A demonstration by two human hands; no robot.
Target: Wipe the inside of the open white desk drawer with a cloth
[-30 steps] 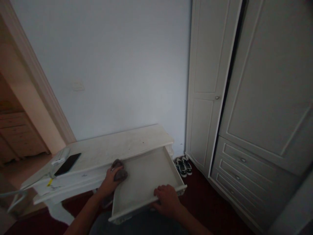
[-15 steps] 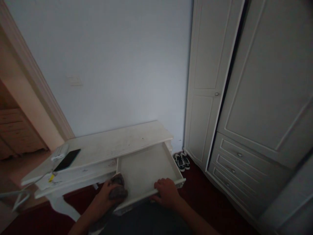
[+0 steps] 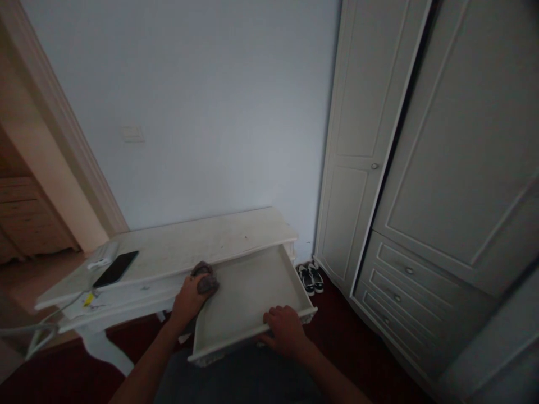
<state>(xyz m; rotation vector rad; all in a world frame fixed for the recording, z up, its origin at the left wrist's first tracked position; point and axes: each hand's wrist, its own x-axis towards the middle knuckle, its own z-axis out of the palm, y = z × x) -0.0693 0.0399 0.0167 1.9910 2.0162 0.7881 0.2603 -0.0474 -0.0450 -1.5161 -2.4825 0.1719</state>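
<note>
One drawer (image 3: 255, 294) stands pulled out of the bench (image 3: 179, 244), left hand (image 3: 191, 296) clamped on a crumpled cloth (image 3: 208, 283) at the drawer's left wall, right hand (image 3: 287, 331) gripping its front edge, work seemingly under way, remainder unclear.

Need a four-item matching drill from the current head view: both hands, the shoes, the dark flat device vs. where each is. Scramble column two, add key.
Column 1
1. Left hand
2. Right hand
3. Dark flat device
4. Shoes

Column 2
A. On the front edge of the open drawer
B. On the dark red floor, beside the wardrobe
C. Around a bunched cloth
D. On top of the white desk

Pairs: 1-C, 2-A, 3-D, 4-B
</note>
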